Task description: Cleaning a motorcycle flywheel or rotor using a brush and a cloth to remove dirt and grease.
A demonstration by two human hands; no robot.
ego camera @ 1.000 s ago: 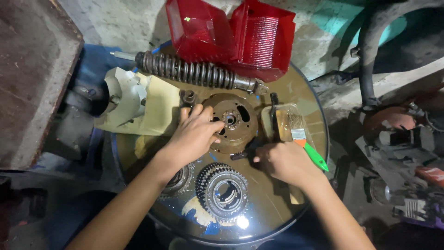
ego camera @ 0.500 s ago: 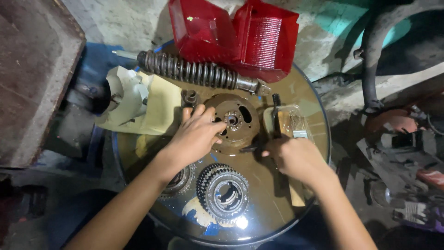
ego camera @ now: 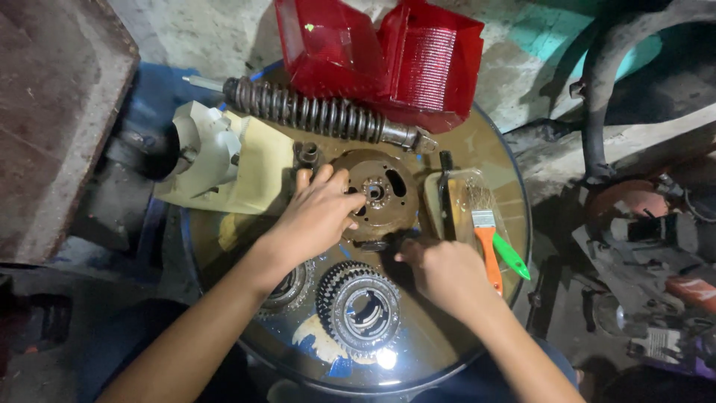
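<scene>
Nearest on the round oily drum top [ego camera: 447, 351] lie two toothed gear rings [ego camera: 362, 307], one large and one half hidden under the left forearm. Just beyond, the left hand [ego camera: 317, 216] lies spread, fingers gripping the one rusty round hub [ego camera: 380, 195], while the right hand [ego camera: 444, 272] is curled closed at its near edge; what it pinches I cannot tell. To the right lie two brushes [ego camera: 488, 246], farther off one coil spring shock [ego camera: 321, 118] and two red lamp covers [ego camera: 380, 56], on a grimy workshop floor.

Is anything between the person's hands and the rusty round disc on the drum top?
Nothing visible. The left hand already rests on the rusty disc, and the right hand sits at its lower edge; the paintbrush lies off to the side.
</scene>
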